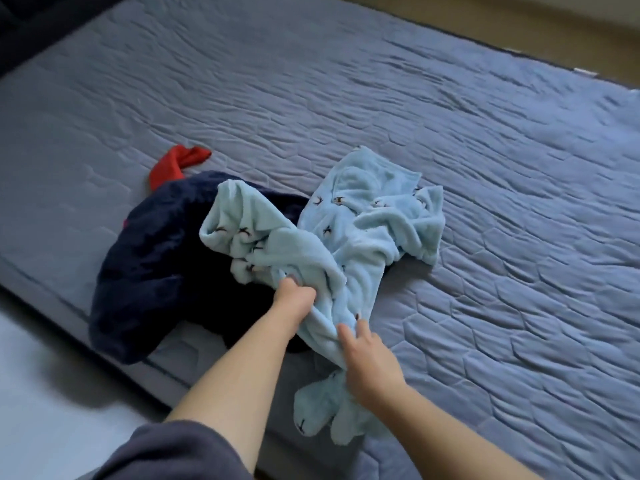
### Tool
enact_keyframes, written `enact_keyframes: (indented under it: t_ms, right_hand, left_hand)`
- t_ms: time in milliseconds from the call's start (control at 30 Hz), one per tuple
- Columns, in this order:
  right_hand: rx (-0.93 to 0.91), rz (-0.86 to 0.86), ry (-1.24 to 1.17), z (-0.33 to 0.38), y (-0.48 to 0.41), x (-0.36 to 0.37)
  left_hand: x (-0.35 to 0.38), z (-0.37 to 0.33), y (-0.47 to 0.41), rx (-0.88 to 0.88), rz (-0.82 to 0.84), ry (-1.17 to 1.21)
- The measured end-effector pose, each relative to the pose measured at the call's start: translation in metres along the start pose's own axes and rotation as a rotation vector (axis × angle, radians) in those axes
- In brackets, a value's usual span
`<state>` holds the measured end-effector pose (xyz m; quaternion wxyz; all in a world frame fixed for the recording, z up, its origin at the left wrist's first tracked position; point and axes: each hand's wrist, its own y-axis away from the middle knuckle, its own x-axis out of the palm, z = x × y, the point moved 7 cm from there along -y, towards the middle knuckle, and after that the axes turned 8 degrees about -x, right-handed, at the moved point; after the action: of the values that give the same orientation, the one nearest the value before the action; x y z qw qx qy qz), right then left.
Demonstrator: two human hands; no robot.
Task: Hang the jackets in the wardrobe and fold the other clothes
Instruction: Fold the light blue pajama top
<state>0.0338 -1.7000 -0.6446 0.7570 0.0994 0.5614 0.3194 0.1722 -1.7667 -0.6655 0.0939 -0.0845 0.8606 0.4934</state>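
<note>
Item one: light blue fleece garment point(363, 220), printed with small dark figures, crumpled and unfolded, lying on the bed point(485, 150) near its front edge, one end drooping over that edge. My left hand point(294, 297) has its fingers curled into a bunched fold of it. My right hand point(370, 362) holds the cloth lower down, thumb and fingers closed on a ridge of it. Item two: dark navy fleece garment point(156, 265), heaped to the left, partly beneath the blue one; I cannot tell whether it is a jacket. Item three: red garment point(173, 164), mostly hidden behind the navy heap, only a corner showing. Status, as I judge it: nothing in view is folded or stacked, and no wardrobe or hanger is in view. I am at the gather-and-straighten stage on the first piece, so nearly all the work appears to remain.
</note>
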Motion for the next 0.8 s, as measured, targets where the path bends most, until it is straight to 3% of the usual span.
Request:
enact_keyframes:
  t_ms: [167, 367, 433, 500, 567, 700, 800]
  right_hand:
    - [0.128, 0.035, -0.164, -0.050, 0.053, 0.000]
    - [0.440, -0.192, -0.748, -0.142, 0.121, -0.031]
    - [0.570, -0.285, -0.810, -0.182, 0.151, -0.035]
    - [0.702, -0.342, -0.833, -0.220, 0.184, -0.035]
    - [0.834, -0.387, -0.872, -0.252, 0.214, -0.034]
    - [0.994, -0.406, -1.156, -0.283, 0.254, -0.023]
    - [0.938, -0.405, -1.290, -0.286, 0.265, -0.032]
  left_hand:
    - [0.046, 0.016, 0.046, -0.006, 0.120, -0.135]
    - [0.083, 0.014, 0.097, 0.034, 0.263, -0.073]
    - [0.098, 0.018, 0.107, 0.099, 0.233, -0.265]
    - [0.117, 0.029, 0.116, 0.234, 0.189, -0.682]
    - [0.144, 0.056, 0.128, 0.294, 0.248, -0.990]
    - [0.210, 0.116, 0.162, 0.217, 0.465, -1.073]
    - [0.264, 0.122, 0.186, 0.301, 0.348, -1.045]
